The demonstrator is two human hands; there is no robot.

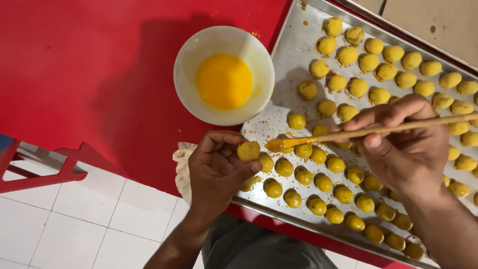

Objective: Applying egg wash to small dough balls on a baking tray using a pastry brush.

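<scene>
Right then, the left hand pinched one yellow dough ball between thumb and fingertips, just over the near-left corner of the metal tray. Meanwhile the right hand was closed around a wooden brush, its yolk-wet tip just beside that ball. Rows of glazed balls filled the tray. A white bowl of beaten egg sat on the red table, touching the tray's edge.

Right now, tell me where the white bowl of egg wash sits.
In the head view, the white bowl sits on the red table, just left of the metal tray, above and beyond the left hand holding a dough ball.
</scene>
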